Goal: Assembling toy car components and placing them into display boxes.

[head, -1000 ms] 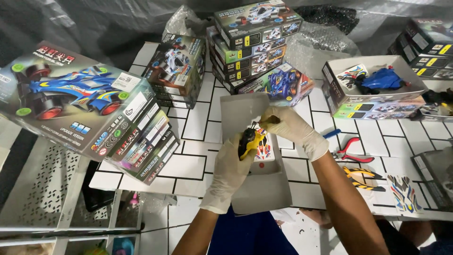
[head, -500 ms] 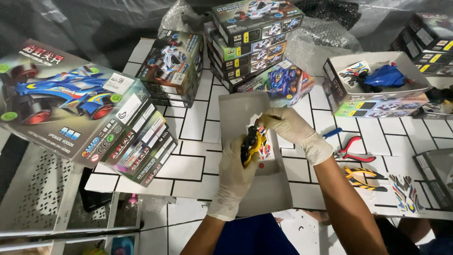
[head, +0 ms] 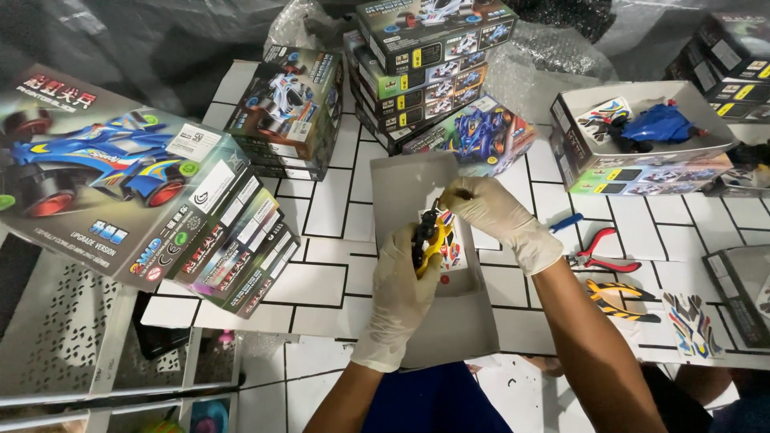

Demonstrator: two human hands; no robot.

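Observation:
My left hand (head: 403,277), in a white glove, grips a small yellow and black toy car body (head: 430,238) held upright over an open grey box (head: 449,321). My gloved right hand (head: 481,204) pinches at the top end of the car with thumb and fingertips. Whether it holds a small part there is too small to tell. Both hands are close together above the middle of the white table with a black brick pattern (head: 321,281).
Stacks of toy car boxes stand at the left (head: 152,216), the back middle (head: 433,56) and back left (head: 289,108). An open box with a blue car body (head: 642,128) sits at the right. Red-handled pliers (head: 601,256), yellow cutters (head: 622,297) and a sticker sheet (head: 694,325) lie right.
The hands with the yellow car stay in nearly the same place; my right fingers have shifted slightly at the car's top end. The view has tilted a little.

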